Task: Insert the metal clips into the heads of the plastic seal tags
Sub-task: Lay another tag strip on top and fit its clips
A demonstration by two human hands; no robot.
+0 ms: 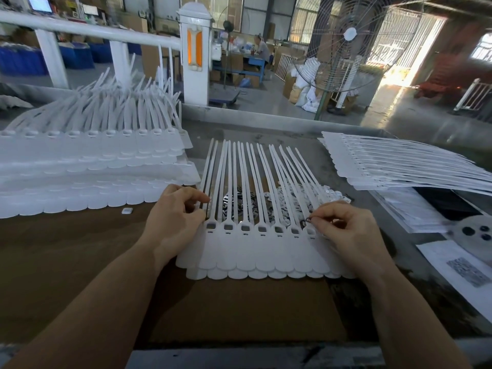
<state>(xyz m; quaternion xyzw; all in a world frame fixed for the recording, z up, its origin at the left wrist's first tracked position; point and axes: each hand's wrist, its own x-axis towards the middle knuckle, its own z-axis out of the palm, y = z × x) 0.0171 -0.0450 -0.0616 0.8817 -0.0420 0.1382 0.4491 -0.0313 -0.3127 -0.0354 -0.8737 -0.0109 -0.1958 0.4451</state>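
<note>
A joined row of white plastic seal tags [255, 251] lies on the brown table in front of me, heads in a line with square openings, tails fanning away. Under the tails lies a heap of shiny metal clips [239, 206]. My right hand [348, 230] pinches a small metal clip [306, 220] between thumb and forefinger, just above the head of the rightmost tag [310, 231]. My left hand [175, 217] rests at the row's left end, fingers curled and pinching the tail of the leftmost tag near its head [211, 225].
A tall stack of white tag sheets [87, 161] fills the left of the table. Another fanned stack [399, 166] lies at the right. A small white piece [126, 211] sits loose on the table. Papers [458, 265] lie at the right edge. A fan [343, 43] stands beyond.
</note>
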